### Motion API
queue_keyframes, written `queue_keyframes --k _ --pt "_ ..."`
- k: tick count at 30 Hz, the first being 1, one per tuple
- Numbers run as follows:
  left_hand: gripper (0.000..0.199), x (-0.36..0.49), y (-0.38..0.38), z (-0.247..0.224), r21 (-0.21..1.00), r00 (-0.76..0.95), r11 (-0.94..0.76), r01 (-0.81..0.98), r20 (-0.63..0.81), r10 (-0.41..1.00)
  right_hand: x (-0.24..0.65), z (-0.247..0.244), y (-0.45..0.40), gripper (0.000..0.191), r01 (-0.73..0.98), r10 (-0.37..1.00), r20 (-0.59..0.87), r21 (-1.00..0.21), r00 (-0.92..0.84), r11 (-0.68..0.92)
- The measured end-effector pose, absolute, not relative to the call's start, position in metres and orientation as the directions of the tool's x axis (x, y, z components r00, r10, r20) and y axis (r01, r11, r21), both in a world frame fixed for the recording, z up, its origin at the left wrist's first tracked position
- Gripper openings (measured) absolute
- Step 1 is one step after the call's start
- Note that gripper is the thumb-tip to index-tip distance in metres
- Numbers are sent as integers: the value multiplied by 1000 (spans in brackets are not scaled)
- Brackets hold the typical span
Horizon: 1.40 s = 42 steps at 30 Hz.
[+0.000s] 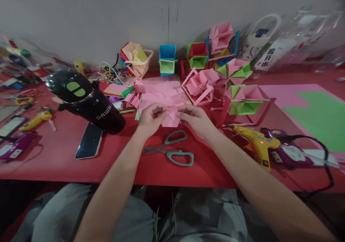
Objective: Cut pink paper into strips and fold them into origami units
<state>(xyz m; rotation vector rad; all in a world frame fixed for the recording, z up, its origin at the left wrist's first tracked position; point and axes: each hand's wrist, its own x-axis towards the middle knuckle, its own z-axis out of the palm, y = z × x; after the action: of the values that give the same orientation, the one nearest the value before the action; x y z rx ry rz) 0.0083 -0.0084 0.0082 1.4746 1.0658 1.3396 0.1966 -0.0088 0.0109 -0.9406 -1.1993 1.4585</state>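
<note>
Between my two hands is a small folded piece of pink paper [170, 119], creased in the middle. My left hand [151, 120] pinches its left side between thumb and fingers. The right side is pinched by my right hand [194, 119] in the same way. Just below the hands, scissors [179, 158] with green handles lie spread on the red table. Behind the paper, a stack of pink sheets [159, 87] lies flat, with loose folded pieces on it.
Folded paper models [201, 82] stand along the wall. A black bottle [91, 105] rises at left beside a phone [89, 141]. To the right lie a yellow glue gun [258, 143], its black cord, a purple power strip [283, 152] and green paper [320, 116]. Clear plastic bottles [291, 41] stand behind.
</note>
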Motion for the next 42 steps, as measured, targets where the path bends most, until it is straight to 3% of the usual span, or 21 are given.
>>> queue_keyframes --k 5,10,19,25,32,42 --pt "12 7 -9 7 937 91 -335 95 327 940 197 12 -8 26 -223 977 -2 -973 -214 -51" --pt "8 7 -12 12 946 105 -308 100 298 949 196 12 -8 26 -257 981 -12 -964 -192 -62" --pt "15 8 -14 15 958 98 -278 73 270 958 195 10 -8 24 -247 989 14 -969 -145 -23" --pt "33 8 -10 10 966 20 -255 39 255 967 195 7 -7 23 -217 989 55 -976 -140 23" --pt "41 5 -11 13 982 51 -189 16 188 981 193 10 -8 25 -296 981 -71 -947 -183 -124" --pt "54 6 -13 13 994 79 -107 30 104 991 195 10 -7 29 -17 969 183 -983 -165 183"
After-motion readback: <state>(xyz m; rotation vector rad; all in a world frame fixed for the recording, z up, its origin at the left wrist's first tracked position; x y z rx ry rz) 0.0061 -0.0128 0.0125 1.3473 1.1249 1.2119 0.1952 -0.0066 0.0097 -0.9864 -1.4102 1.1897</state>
